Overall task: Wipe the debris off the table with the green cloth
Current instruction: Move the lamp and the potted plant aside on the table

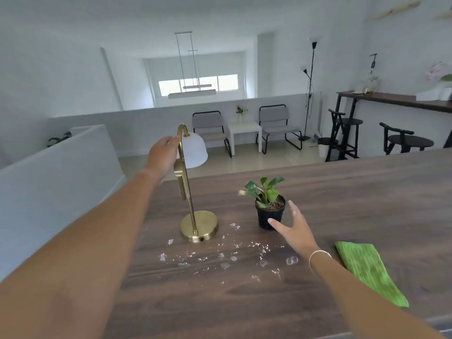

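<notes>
The left hand (163,159) reaches the curved brass stem of the lamp (193,182); its fingers lie behind the stem, so whether it grips cannot be told. Small clear debris (221,255), too blurred to identify, lies scattered on the dark wood table (367,204) before the lamp base. The right hand (294,231) is spread open, empty, just beside the potted plant (269,206). The green cloth (369,270) lies flat at far right, partly hidden by the right forearm.

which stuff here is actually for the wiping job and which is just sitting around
For the job:
- green cloth, lying untouched on the table
- clear debris scattered on the table

Just there:
- brass lamp, left hand at its stem
- potted plant, right hand open beside it
- chairs beyond
</notes>
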Action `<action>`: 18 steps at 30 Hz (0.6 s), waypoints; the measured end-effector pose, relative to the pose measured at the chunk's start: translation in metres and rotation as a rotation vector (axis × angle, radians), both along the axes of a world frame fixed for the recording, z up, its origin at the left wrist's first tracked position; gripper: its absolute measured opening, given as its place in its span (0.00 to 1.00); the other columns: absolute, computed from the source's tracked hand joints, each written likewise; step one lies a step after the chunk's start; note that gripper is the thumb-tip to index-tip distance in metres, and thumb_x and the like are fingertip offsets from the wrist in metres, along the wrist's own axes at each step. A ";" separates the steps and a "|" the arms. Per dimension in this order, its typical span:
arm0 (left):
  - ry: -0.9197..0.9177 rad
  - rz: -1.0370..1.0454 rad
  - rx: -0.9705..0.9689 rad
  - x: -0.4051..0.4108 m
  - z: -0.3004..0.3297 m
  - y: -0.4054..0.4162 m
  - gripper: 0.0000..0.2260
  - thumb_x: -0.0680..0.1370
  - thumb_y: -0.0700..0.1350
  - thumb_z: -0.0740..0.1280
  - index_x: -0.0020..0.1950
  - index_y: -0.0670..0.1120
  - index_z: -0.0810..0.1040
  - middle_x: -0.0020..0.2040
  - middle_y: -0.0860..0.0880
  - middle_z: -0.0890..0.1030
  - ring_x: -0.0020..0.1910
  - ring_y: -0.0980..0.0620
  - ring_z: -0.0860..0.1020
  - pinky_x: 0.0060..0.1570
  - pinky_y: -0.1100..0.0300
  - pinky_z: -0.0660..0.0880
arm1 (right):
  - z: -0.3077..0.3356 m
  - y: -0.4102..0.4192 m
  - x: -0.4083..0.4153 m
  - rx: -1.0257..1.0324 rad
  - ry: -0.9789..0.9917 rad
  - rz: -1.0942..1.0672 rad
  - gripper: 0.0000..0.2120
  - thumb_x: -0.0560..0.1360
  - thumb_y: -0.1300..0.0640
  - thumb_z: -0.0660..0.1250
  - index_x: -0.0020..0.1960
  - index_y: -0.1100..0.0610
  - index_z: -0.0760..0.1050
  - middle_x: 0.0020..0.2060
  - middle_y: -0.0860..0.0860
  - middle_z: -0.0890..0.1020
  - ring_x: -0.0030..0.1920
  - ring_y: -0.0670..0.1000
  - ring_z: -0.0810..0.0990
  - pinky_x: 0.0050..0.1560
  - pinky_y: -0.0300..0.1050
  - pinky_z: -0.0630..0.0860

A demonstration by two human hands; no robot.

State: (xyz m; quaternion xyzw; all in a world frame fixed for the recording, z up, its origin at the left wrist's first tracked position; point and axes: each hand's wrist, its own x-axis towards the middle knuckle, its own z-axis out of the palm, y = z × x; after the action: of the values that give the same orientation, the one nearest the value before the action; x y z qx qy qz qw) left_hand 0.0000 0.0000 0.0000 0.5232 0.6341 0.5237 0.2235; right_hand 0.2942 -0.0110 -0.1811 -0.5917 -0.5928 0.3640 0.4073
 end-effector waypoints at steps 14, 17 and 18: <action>-0.406 -0.033 0.096 0.013 0.001 0.027 0.12 0.77 0.53 0.60 0.51 0.47 0.78 0.29 0.49 0.72 0.24 0.54 0.68 0.28 0.61 0.69 | -0.040 0.063 -0.005 0.023 0.332 0.090 0.48 0.64 0.61 0.77 0.73 0.43 0.53 0.62 0.45 0.74 0.63 0.46 0.75 0.67 0.45 0.68; -0.445 -0.096 0.104 0.014 0.002 0.029 0.09 0.77 0.51 0.61 0.52 0.49 0.77 0.28 0.50 0.64 0.24 0.54 0.63 0.27 0.62 0.63 | -0.038 0.064 -0.009 0.059 0.338 0.074 0.46 0.63 0.61 0.78 0.72 0.44 0.56 0.59 0.45 0.75 0.60 0.47 0.75 0.64 0.44 0.70; -0.458 -0.110 0.106 0.014 0.001 0.030 0.09 0.78 0.50 0.61 0.53 0.49 0.77 0.29 0.51 0.62 0.25 0.54 0.62 0.27 0.62 0.61 | -0.037 0.064 -0.011 0.071 0.327 0.065 0.45 0.63 0.61 0.78 0.72 0.44 0.57 0.58 0.45 0.75 0.59 0.48 0.76 0.63 0.44 0.71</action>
State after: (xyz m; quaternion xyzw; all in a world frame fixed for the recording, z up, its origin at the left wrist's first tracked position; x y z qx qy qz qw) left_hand 0.0143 0.0295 0.0010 0.4356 0.5090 0.6482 0.3618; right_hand 0.2837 0.0531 -0.2178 -0.4905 -0.5499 0.4474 0.5068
